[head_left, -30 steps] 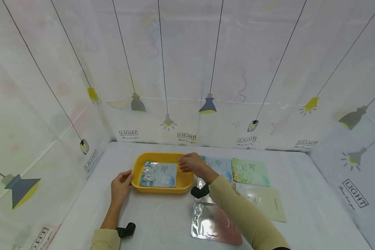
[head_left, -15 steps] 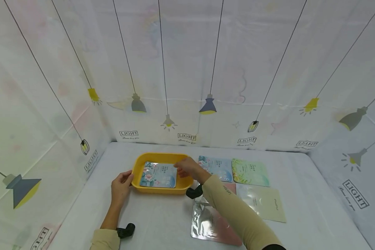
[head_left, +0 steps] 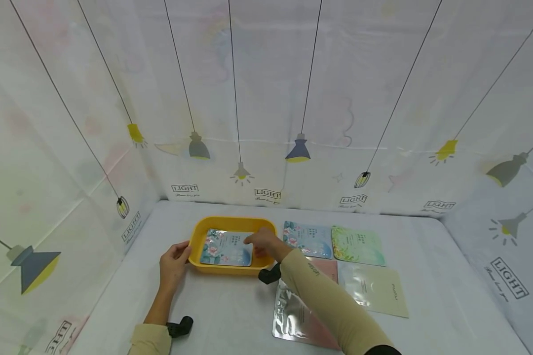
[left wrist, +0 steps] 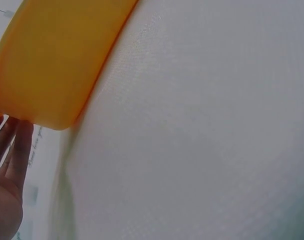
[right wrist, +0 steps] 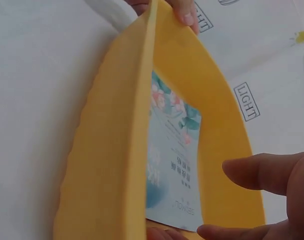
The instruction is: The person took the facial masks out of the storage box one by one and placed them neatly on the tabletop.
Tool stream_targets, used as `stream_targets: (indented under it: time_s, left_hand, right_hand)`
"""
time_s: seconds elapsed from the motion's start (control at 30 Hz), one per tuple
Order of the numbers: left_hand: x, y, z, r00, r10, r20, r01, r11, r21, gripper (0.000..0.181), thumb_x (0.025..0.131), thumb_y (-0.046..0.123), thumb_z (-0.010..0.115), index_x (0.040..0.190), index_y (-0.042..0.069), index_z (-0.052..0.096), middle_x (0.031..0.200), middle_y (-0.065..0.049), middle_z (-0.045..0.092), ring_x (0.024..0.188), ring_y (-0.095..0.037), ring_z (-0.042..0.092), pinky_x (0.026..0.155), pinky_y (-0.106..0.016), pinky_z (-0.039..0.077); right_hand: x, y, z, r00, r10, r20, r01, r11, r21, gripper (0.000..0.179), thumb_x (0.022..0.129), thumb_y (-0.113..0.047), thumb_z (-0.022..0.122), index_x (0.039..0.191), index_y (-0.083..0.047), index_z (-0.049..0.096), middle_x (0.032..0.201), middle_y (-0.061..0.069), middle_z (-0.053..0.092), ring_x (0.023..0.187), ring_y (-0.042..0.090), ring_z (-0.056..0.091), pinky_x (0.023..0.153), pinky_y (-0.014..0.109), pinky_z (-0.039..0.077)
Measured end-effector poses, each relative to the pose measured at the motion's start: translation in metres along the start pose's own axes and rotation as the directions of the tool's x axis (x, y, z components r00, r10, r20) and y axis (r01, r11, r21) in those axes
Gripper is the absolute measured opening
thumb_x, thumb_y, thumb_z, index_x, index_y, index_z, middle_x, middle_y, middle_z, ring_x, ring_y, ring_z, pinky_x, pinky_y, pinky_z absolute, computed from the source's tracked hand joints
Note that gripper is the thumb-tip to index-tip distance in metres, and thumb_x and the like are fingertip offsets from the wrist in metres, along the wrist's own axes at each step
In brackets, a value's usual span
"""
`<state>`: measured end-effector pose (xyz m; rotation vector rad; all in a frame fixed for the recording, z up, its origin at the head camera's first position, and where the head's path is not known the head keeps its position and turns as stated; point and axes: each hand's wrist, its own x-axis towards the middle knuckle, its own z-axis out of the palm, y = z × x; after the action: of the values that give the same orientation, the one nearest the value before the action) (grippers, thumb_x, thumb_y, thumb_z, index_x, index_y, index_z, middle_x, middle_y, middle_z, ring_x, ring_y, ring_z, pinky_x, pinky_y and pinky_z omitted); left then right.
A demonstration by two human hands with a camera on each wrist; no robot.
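A yellow plastic tray (head_left: pixel 224 270) sits on the white table, with a flat blue floral sachet (head_left: pixel 225 248) lying inside it. My left hand (head_left: pixel 173 266) pinches the tray's left rim between thumb and fingers. Reaching in from the right, my right hand (head_left: pixel 266 242) is at the sachet's right edge. In the right wrist view its thumb (right wrist: pixel 264 172) stands apart from the fingers, over the tray, and the fingertips (right wrist: pixel 214 231) are right at the sachet's end. Only the tray's outer wall (left wrist: pixel 62 65) shows in the left wrist view, with my left fingertips against it.
Right of the tray lie another blue floral sachet (head_left: pixel 308 239), a green sachet (head_left: pixel 357 245), a cream sachet (head_left: pixel 379 291) and pink-and-silver sachets (head_left: pixel 297 315), partly under my right sleeve (head_left: pixel 333 301). A curtain printed with lamps (head_left: pixel 266 98) rises behind the table.
My right hand has moved left and lower, from the tray's right side to the sachet's right edge. My left hand stays on the rim, and the tray has hardly shifted.
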<state>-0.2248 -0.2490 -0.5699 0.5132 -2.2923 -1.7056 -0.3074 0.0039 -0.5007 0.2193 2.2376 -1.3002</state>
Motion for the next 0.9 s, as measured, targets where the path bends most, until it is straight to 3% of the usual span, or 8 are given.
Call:
stream_targets:
  time_s: [0.3, 0.6, 0.77, 0.9]
  left_hand:
    - [0.001, 0.002, 0.000, 1.000, 0.004, -0.012, -0.004, 1.000, 0.004, 0.036, 0.098, 0.030, 0.059, 0.124, 0.005, 0.062, 0.127, -0.014, 0.064, 0.104, -0.018, 0.063, 0.073, -0.009, 0.053]
    - [0.001, 0.001, 0.002, 1.000, -0.019, -0.006, 0.019, 1.000, 0.007, 0.033, 0.098, 0.026, 0.058, 0.124, 0.005, 0.062, 0.127, -0.013, 0.064, 0.108, -0.023, 0.062, 0.073, -0.009, 0.053]
    - [0.000, 0.001, 0.002, 1.000, -0.015, -0.007, 0.015, 1.000, -0.005, 0.032, 0.098, 0.024, 0.058, 0.124, 0.005, 0.062, 0.127, -0.014, 0.064, 0.108, -0.024, 0.062, 0.072, -0.009, 0.053]
    - [0.000, 0.001, 0.001, 1.000, -0.013, -0.008, 0.013, 1.000, -0.004, 0.032, 0.098, 0.023, 0.058, 0.124, 0.004, 0.061, 0.127, -0.015, 0.064, 0.109, -0.026, 0.062, 0.071, -0.009, 0.053]
  right_hand:
    - [0.010, -0.002, 0.011, 0.997, 0.022, -0.068, -0.026, 0.998, -0.054, 0.043, 0.085, -0.021, 0.073, 0.118, 0.003, 0.059, 0.096, 0.011, 0.058, 0.083, 0.028, 0.066, 0.078, 0.034, 0.060]
    - [0.007, 0.005, 0.015, 0.999, 0.023, -0.037, -0.016, 0.983, 0.185, 0.041, 0.086, -0.009, 0.069, 0.121, 0.006, 0.056, 0.101, 0.018, 0.064, 0.087, 0.032, 0.066, 0.085, 0.038, 0.058]
    - [0.009, 0.005, 0.018, 0.998, 0.027, -0.056, -0.015, 0.978, 0.206, 0.029, 0.087, -0.008, 0.067, 0.113, 0.004, 0.063, 0.098, 0.013, 0.066, 0.079, 0.025, 0.063, 0.079, 0.034, 0.059]
    - [0.011, 0.005, 0.023, 0.997, -0.010, -0.073, 0.021, 0.987, 0.160, 0.024, 0.087, -0.005, 0.067, 0.109, 0.004, 0.066, 0.102, 0.013, 0.068, 0.077, 0.023, 0.066, 0.074, 0.033, 0.061]
